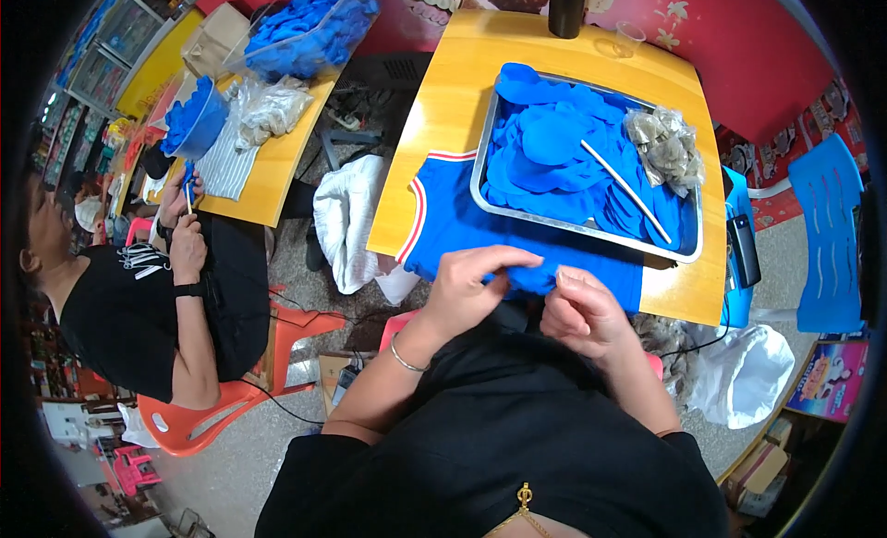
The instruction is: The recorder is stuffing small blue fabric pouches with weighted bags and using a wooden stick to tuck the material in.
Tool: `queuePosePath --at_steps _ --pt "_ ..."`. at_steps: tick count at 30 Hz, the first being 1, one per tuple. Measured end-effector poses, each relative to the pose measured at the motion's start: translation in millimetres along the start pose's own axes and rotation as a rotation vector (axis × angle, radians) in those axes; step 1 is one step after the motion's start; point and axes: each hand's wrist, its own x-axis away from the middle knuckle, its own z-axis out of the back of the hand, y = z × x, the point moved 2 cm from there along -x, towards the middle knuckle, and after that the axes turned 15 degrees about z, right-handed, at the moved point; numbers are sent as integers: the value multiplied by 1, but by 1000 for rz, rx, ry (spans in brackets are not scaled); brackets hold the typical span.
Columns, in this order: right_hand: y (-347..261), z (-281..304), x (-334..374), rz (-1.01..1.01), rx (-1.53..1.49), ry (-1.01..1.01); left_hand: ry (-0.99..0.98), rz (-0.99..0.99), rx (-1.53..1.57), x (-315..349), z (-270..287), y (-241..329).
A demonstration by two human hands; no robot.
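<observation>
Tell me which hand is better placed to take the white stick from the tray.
Probably the right hand: it is nearer the white stick on the blue pieces in the tray. The left hand is farther off.

My black top, silver bangle and gold chain.
The top is plain, with soft creases across my front, and its short sleeves leave my forearms bare. The bangle is a thin, rounded band circling the wrist of my left hand. The chain shows at my neckline, its two fine strands meeting at a small gold charm, openwork and rounded.
</observation>
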Motion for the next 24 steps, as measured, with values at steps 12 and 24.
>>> queuePosePath --at_steps 12,24 --pt "-109 67 -30 670 2245 338 -4 518 987 -2 13 -14" --pt "-128 44 7 551 2298 449 25 495 1079 -6 17 14"
